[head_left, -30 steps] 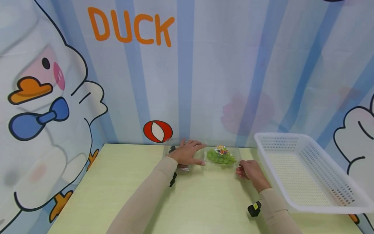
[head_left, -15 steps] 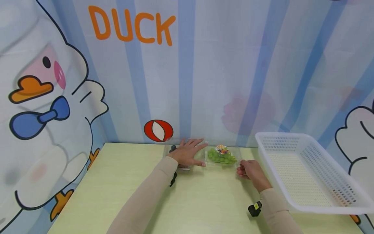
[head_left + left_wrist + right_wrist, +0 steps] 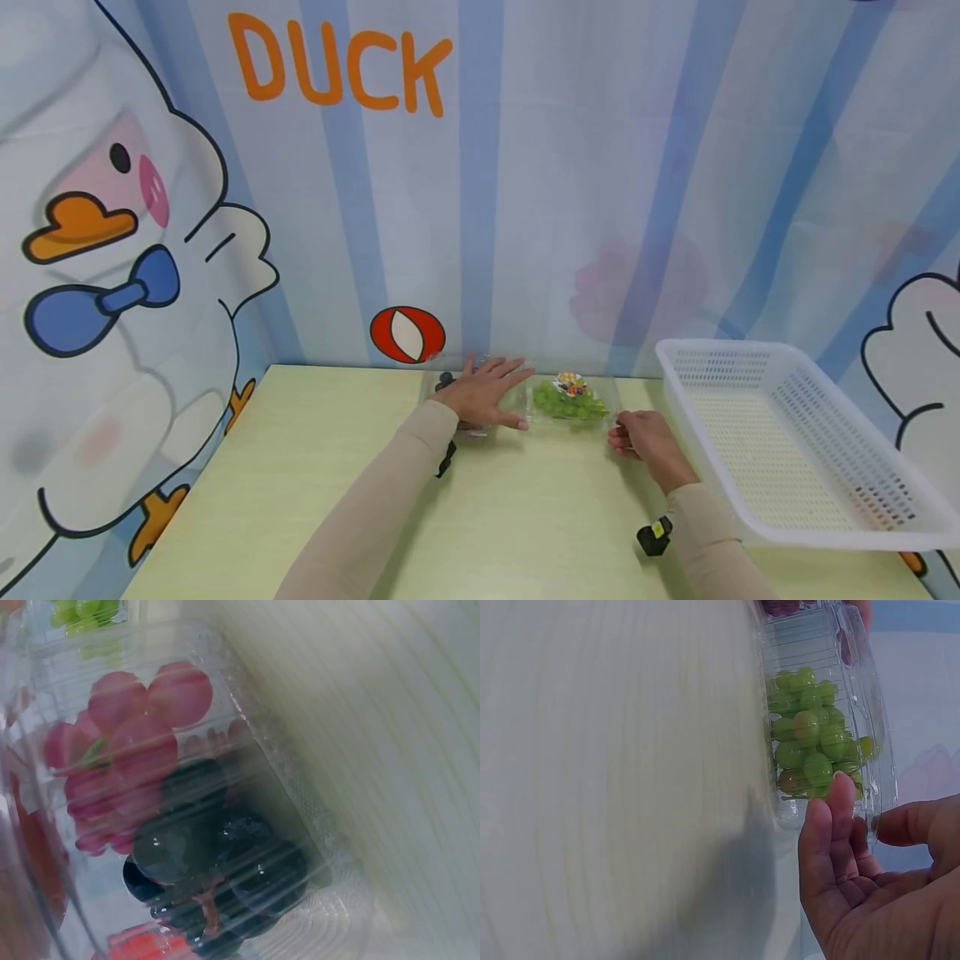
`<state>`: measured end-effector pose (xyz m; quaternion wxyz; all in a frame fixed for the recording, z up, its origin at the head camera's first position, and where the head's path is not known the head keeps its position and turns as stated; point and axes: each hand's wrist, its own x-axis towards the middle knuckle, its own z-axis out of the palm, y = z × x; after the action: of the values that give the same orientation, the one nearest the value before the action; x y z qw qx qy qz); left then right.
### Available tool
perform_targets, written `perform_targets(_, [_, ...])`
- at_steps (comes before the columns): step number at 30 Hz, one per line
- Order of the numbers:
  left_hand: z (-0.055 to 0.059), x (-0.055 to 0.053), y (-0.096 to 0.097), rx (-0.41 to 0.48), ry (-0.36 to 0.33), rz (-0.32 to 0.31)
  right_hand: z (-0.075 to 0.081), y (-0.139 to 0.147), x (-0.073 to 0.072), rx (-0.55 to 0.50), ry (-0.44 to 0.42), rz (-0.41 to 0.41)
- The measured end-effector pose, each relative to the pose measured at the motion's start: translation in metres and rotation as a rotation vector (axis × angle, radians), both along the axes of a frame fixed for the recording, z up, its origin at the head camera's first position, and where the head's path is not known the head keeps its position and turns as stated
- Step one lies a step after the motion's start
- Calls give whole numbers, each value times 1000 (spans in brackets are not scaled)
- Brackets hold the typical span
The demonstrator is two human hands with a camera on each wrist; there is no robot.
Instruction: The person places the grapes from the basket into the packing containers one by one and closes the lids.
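My left hand (image 3: 483, 396) lies spread over a clear plastic box of grapes, hiding much of it in the head view. Through its wall in the left wrist view show red grapes (image 3: 139, 742) and black grapes (image 3: 232, 862). Right beside it stands a clear clamshell box (image 3: 799, 641) with green grapes (image 3: 810, 735) inside; a round colourful sticker (image 3: 569, 384) is on top. My right hand (image 3: 641, 437) pinches this box's near right corner between thumb (image 3: 904, 825) and index finger, its other fingers bent loosely by the side.
A large white perforated plastic basket (image 3: 750, 527) stands at the right of the pale wooden table (image 3: 300, 467). Behind the table hangs a striped blue and white cloth (image 3: 540, 208) with printed ducks. A dark wrist camera (image 3: 655, 536) sits at the right cuff.
The view has shifted very slightly. Both hands and the boxes keep their places.
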<state>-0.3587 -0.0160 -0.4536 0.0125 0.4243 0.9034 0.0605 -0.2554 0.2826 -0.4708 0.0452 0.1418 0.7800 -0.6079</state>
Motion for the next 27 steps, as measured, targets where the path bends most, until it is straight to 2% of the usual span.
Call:
perform_targets(10, [-1, 3, -1, 5, -26, 17, -1, -13, 5, -99, 11, -95])
perform_targets(22, [0, 3, -1, 11, -20, 24, -3, -29, 9, -407, 50, -163])
perform_targets(27, [1, 4, -2, 21, -24, 24, -3, -34, 11, -480, 18, -221])
